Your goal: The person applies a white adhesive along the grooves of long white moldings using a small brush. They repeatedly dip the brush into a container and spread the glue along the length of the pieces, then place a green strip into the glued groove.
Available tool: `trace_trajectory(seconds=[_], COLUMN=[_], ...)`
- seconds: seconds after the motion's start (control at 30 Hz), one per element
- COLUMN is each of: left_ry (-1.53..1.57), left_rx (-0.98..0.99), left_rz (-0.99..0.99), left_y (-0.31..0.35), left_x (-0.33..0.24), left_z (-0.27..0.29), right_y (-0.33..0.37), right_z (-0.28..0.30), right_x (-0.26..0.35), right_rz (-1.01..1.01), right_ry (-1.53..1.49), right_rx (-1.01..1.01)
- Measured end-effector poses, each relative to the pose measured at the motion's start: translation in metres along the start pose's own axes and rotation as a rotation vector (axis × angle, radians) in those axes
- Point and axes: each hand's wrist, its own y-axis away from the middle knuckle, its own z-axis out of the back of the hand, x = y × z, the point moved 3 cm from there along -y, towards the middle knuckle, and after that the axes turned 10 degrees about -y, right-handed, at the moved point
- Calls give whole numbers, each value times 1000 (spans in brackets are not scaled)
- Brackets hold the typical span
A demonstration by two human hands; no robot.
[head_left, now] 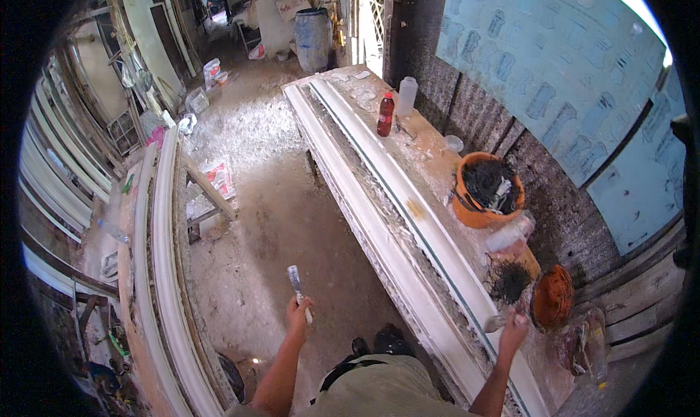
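Observation:
My left hand (298, 316) is closed round the pale handle of a scraper (294, 280), its flat, whitish blade pointing up and away over the floor. At the right, my right hand (515, 332) is closed on a small tool with a grey, rounded end (494, 323); its exact kind is hard to make out. That end lies over the near part of a long white moulding (408, 205) with a dark green edge strip. Next to my right hand are a heap of dark fibres (509, 281) and a tipped orange bowl (552, 298).
The long workbench (430, 148) also bears an orange bucket (470, 211) of dark fibres, a red bottle (385, 115) and a translucent bottle (407, 96). More white mouldings (166, 264) lie on a bench at left. A blue barrel (312, 41) stands far off.

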Motion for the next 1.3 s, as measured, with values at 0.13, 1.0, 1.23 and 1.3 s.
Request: trace_trajectory(seconds=[0.13,1.0,1.23,1.3], left_ry=[10,89,1,-47], left_rx=[-43,-231,-35,13], left_rz=[11,46,-20,-51], left_y=[-56,-524,-699,-746], left_x=[-27,-288,-360,-391], left_z=[14,114,86,76], right_y=[-19,-325,-378,-401], right_z=[-189,-745,-811,-844], right_x=[71,422,498,506], right_rz=[-184,357,454,424], right_ry=[-400,121,323,425], right_rx=[306,271,172,200])
